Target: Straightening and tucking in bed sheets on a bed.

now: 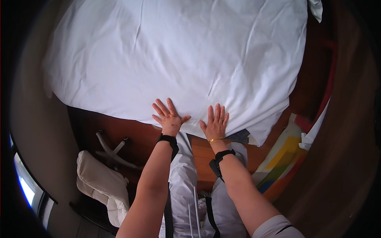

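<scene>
A large white sheet (166, 65), lightly wrinkled, covers what looks like a bed in front of me. My left hand (170, 119) rests on the sheet close to its near edge, palm down with fingers spread. To the right of it, my right hand (215, 123) lies flat on the same edge, its thumb apart from the fingers. Neither hand grips anything. A gold bracelet is on my right wrist, and black straps are on both forearms. Below the sheet's edge, just right of my right hand, a dark patterned surface (239, 136) shows.
A cream padded chair (101, 178) stands at the lower left, near a pale star-shaped chair base (114, 151). A multicoloured rug or cloth (281, 157) lies on the reddish-brown wooden floor (205, 148) at the right. White fabric (317, 128) is beyond it.
</scene>
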Motion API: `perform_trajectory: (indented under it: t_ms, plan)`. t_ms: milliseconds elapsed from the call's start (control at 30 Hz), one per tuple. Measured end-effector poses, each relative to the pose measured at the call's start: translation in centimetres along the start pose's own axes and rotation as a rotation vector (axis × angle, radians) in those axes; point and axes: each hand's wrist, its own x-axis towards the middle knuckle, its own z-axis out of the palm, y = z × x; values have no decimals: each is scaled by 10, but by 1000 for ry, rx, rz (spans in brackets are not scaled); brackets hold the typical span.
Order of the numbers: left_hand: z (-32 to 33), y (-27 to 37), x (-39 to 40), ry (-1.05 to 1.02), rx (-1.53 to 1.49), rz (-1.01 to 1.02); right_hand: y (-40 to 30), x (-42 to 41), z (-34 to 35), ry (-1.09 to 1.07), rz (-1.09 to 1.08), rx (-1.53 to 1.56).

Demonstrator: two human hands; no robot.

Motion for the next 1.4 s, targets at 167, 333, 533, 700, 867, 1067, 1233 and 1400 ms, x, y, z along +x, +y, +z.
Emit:
perform_trajectory:
  t_ms: [167,333,533,700,867,1067,1233,1400]
  plan:
    - [17,7,-19,258,-133,-36,16,0,-22,-77,-143,128]
    - [119,28,-72,667,-540,-285,102,-59,-37,-34,-365,221]
    - [173,112,-125,33,-2039,-647,203,-79,-49,51,-171,10]
    - [169,127,-110,123,-2377,-650,204,-47,-46,47,-328,27]
    - [169,114,-120,145,-2452,-567,216,-122,-71,-234,-834,222]
    - [160,113,-140,-137,-2409,-383,297,-174,-115,-512,-985,151]
    - [167,95,-161,171,-2379,-338,299,-176,-116,-446,-933,130]
    - [159,88,-187,233,-2282,-286,300,-179,-106,-436,-884,116]
